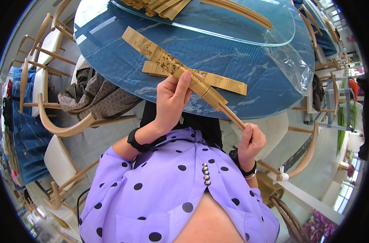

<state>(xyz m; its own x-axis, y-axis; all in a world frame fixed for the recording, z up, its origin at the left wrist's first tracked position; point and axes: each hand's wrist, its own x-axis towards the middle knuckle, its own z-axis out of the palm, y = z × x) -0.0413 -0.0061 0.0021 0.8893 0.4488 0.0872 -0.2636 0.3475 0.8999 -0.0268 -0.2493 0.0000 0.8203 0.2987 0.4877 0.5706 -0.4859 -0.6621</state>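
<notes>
My left hand grips a long gold paper chopstick sleeve with dark print, thumb on top. The sleeve slants over the near edge of the table. From its lower right end stick out thin wooden chopsticks; their other ends lie inside the sleeve, out of sight. My right hand pinches the bare chopstick ends between thumb and fingers. Beneath the held sleeve, more gold sleeves lie crosswise on the blue tablecloth, partly covered by my left hand and the held sleeve.
A glass turntable carries a pile of gold sleeves and a bundle of wooden chopsticks. Clear plastic wrapping lies at the table's right. Wooden chairs stand around, one with a patterned brown bag on the left.
</notes>
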